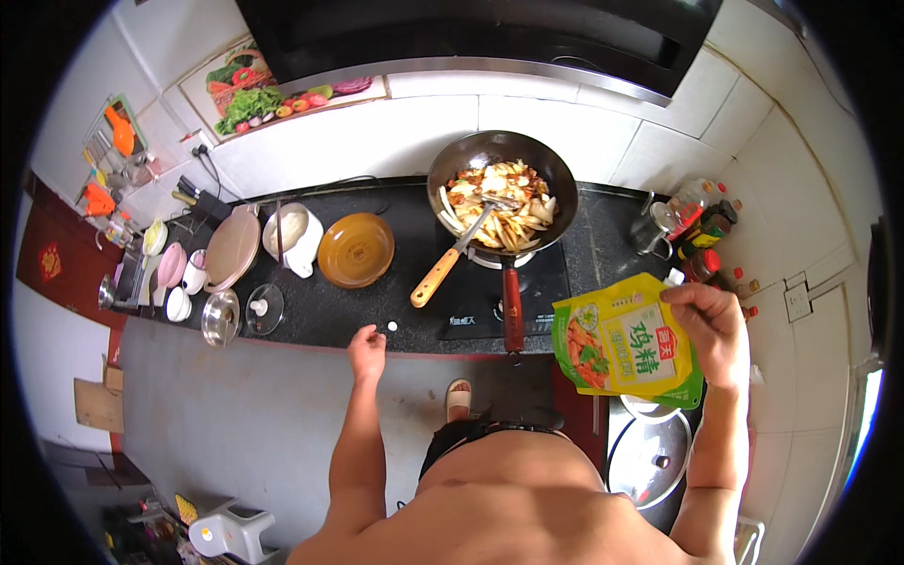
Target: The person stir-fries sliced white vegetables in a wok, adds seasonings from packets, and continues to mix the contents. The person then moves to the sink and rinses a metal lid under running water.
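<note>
In my right hand point(710, 332) is a yellow and green seasoning pouch point(628, 346) with a white spout point(673, 277), gripped by its upper corner near that spout. The pouch hangs over the counter's front edge, right of the wok handle point(513, 307). My left hand point(367, 353) is loosely curled at the counter edge, beside a small white round cap point(393, 326); whether its fingers touch anything is unclear. Sliced pale food with darker reddish pieces point(501, 205) fills the dark wok point(558, 162). A wooden-handled metal spatula point(438, 275) rests in it, handle over the rim.
The wok sits on a black cooktop point(466, 318). Left of it are a brown bowl point(355, 251), a white container point(300, 244) and a glass lid point(265, 308). A metal pitcher point(651, 229) and several bottles point(706, 233) line the right wall. A range hood point(466, 35) hangs above.
</note>
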Available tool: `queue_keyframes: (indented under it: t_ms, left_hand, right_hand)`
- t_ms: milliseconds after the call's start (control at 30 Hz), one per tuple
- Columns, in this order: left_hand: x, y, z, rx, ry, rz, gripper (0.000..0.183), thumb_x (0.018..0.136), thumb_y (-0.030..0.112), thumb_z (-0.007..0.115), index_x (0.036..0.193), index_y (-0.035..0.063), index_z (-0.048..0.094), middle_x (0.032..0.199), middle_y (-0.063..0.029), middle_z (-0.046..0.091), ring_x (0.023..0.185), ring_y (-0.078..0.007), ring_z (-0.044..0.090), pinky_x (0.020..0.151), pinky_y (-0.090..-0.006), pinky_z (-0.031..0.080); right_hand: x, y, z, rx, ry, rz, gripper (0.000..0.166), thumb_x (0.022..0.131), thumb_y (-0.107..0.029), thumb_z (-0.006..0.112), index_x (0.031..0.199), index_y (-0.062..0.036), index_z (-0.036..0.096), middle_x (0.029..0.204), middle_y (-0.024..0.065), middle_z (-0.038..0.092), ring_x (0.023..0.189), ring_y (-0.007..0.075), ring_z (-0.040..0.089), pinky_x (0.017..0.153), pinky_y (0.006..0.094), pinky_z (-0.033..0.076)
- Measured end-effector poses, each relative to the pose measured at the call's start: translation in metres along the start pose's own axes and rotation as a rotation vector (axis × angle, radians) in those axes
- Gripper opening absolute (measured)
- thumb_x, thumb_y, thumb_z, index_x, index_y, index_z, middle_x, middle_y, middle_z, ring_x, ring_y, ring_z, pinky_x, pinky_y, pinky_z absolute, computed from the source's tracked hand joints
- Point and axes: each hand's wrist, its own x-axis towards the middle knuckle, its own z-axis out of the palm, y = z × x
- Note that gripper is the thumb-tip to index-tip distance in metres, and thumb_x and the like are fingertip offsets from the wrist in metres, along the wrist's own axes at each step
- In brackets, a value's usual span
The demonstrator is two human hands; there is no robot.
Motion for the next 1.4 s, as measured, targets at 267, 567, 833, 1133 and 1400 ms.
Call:
queue_keyframes:
  t_ms: [267, 567, 833, 1133, 1400]
  left_hand:
    - [-0.058, 0.232, -0.060, -0.100, -0.148, 0.649, 0.069, 0.077, 0.002, 0.080, 0.141, 0.0060, 0.055, 0.127, -0.0134, 0.064, 0.102, -0.0241, 0.066, 0.080, -0.0337, 0.056]
    - [-0.086, 0.332, 0.024, -0.754, -0.264, 0.625, 0.114, 0.071, 0.018, 0.094, 0.158, 0.0016, 0.022, 0.148, -0.0146, 0.045, 0.134, -0.0255, 0.048, 0.110, -0.0396, 0.041]
    - [-0.042, 0.324, 0.033, -0.903, -0.182, 0.593, 0.058, 0.093, 0.008, 0.075, 0.143, -0.0018, 0.048, 0.137, -0.0119, 0.060, 0.121, -0.0241, 0.060, 0.106, -0.0381, 0.047]
    - [0.009, 0.329, 0.005, -0.890, -0.188, 0.420, 0.037, 0.095, 0.001, 0.066, 0.131, -0.0006, 0.059, 0.122, -0.0118, 0.066, 0.100, -0.0212, 0.069, 0.068, -0.0382, 0.065]
    - [0.014, 0.319, 0.023, -0.943, -0.207, 0.126, 0.035, 0.093, 0.001, 0.070, 0.126, -0.0023, 0.061, 0.117, -0.0107, 0.068, 0.095, -0.0202, 0.069, 0.069, -0.0374, 0.065]
  right_hand:
    - [0.030, -0.026, 0.008, 0.187, -0.064, -0.011, 0.019, 0.093, -0.009, 0.062, 0.105, 0.0019, 0.072, 0.098, 0.0031, 0.071, 0.092, 0.0105, 0.064, 0.083, 0.0255, 0.050]
    - [0.059, -0.058, 0.043, 0.738, -0.093, 0.061, 0.017, 0.098, -0.011, 0.063, 0.106, 0.0039, 0.066, 0.097, 0.0111, 0.071, 0.087, 0.0206, 0.073, 0.074, 0.0303, 0.062]
    - [0.064, -0.069, 0.051, 0.842, -0.064, -0.162, 0.067, 0.102, -0.031, 0.062, 0.150, 0.0075, 0.034, 0.108, 0.0205, 0.070, 0.080, 0.0225, 0.074, 0.068, 0.0296, 0.062]
    - [-0.035, 0.130, 0.063, 0.758, 0.188, 0.346, 0.031, 0.101, -0.015, 0.059, 0.128, -0.0001, 0.056, 0.103, 0.0133, 0.072, 0.077, 0.0200, 0.072, 0.069, 0.0313, 0.060]
    - [-0.113, 0.206, 0.090, 0.800, 0.260, 0.603, 0.022, 0.101, -0.009, 0.056, 0.121, -0.0004, 0.058, 0.102, 0.0146, 0.072, 0.077, 0.0220, 0.072, 0.068, 0.0321, 0.060]
